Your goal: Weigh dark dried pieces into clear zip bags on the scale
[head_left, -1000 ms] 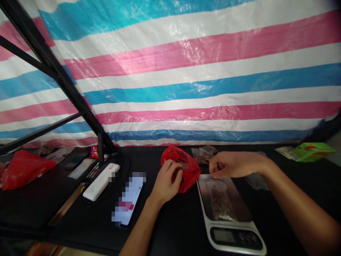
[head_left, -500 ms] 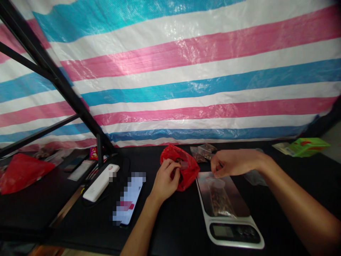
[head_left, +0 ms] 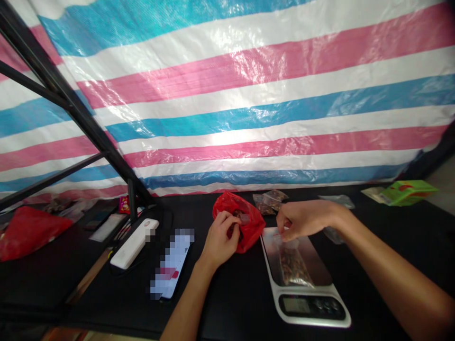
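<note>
A red plastic bag (head_left: pixel 253 232) stands with its mouth gaping, dark bits inside. My left hand (head_left: pixel 223 237) is closed at its near left rim, fingertips curled into the mouth and partly hidden. On a white kitchen scale (head_left: pixel 313 317) with a metal plate lies a clear zip bag (head_left: pixel 295 265) part filled with small brown pieces. My right hand (head_left: pixel 298 220) is over the scale's far end, thumb and forefinger pinched at the top of the clear bag.
Behind the scale lie small filled clear bags (head_left: pixel 268 202). Flat clear bags (head_left: pixel 336 201) and a green packet (head_left: pixel 408 193) are at right. A phone (head_left: pixel 174 265) and white power bank (head_left: pixel 135 244) lie left, near a black metal frame (head_left: pixel 88 128). Striped sheeting (head_left: pixel 249 85) hangs behind.
My right hand has shifted slightly left and down at the top of the clear bag. My left hand stays at the red bag. The view has moved a little.
</note>
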Motion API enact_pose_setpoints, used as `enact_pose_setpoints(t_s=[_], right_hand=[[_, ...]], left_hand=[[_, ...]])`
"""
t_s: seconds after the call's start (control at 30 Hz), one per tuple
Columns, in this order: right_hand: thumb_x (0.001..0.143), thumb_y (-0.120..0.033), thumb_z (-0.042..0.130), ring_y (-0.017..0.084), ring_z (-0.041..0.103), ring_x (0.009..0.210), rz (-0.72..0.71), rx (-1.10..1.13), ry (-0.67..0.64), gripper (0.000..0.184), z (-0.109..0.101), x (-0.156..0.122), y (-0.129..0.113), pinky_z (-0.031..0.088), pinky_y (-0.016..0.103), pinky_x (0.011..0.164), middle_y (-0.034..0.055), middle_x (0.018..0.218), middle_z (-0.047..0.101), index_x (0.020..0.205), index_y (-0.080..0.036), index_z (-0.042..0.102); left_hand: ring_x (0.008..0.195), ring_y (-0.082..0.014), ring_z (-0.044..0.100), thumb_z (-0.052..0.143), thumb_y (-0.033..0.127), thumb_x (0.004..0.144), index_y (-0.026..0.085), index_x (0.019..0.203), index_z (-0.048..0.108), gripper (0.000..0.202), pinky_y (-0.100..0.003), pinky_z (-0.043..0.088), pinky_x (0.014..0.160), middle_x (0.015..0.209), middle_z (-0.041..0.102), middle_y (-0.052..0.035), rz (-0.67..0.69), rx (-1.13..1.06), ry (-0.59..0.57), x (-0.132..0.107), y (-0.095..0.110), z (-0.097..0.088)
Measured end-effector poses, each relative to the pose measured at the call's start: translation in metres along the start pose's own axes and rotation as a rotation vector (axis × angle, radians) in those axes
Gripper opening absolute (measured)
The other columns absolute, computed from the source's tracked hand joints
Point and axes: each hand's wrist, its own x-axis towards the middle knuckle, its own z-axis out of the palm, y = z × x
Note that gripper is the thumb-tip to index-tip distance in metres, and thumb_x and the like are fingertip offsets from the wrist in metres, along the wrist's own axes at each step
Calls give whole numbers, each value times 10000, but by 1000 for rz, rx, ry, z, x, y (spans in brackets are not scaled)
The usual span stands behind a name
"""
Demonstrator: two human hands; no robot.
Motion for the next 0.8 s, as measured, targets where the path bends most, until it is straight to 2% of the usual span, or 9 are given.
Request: enact_pose_setpoints(t_s=[0.27,0.33,0.4,0.5,0.6,0.67,0.73,0.8], right_hand=[[765,-349,738,138,517,626,20,-13,-9,246,2,1,1,298,265,549,-4,669,623,834,-135,836],[776,-300,730,136,515,627,-21,-31,7,200,1,0,-2,299,265,554,-6,671,609,831,-133,825],[819,-285,719,139,532,648,-124,1,49,172,-2,-2,-10,322,262,568,-7,695,611,848,-139,806],[921,-361,695,150,576,705,-307,145,189,215,-2,-2,-26,373,253,603,5,785,658,955,-168,785],[973,-393,674,157,591,739,-397,190,471,220,4,10,-39,396,257,648,13,835,688,959,-194,765],[985,-389,674,162,601,756,-414,158,616,218,10,22,-43,405,265,679,17,838,700,919,-197,751],[996,-389,668,167,616,768,-423,140,667,219,16,33,-44,421,271,698,25,870,715,924,-200,752],[1009,-374,650,175,636,813,-430,134,671,196,21,41,-43,450,279,737,41,974,735,1030,-215,763]], left_hand=[[991,-208,641,545,171,996,237,1025,710,181,-363,529,916,1043,638,-68,-9,-6,8,1,4,-1],[986,-207,642,549,203,1004,229,1014,715,169,-360,526,918,1037,641,-72,-11,-35,20,2,6,-2],[987,-210,647,569,271,1013,219,999,716,157,-357,522,922,1031,654,-75,-29,-104,25,2,10,-4],[1022,-232,662,625,466,996,210,1056,721,280,-367,519,954,1077,700,-86,-80,-302,-17,1,15,-8],[1093,-268,681,600,679,951,201,1217,709,557,-387,522,1001,1172,735,-104,-179,-566,-141,1,17,-10],[1086,-275,700,594,723,932,190,1237,708,625,-384,536,987,1160,755,-106,-285,-674,-174,3,15,-10],[1049,-266,717,623,691,930,179,1189,723,582,-371,548,963,1118,772,-100,-380,-698,-97,6,12,-9],[1018,-253,724,684,618,915,177,1154,725,504,-358,557,940,1096,779,-92,-426,-661,34,9,7,-9]])
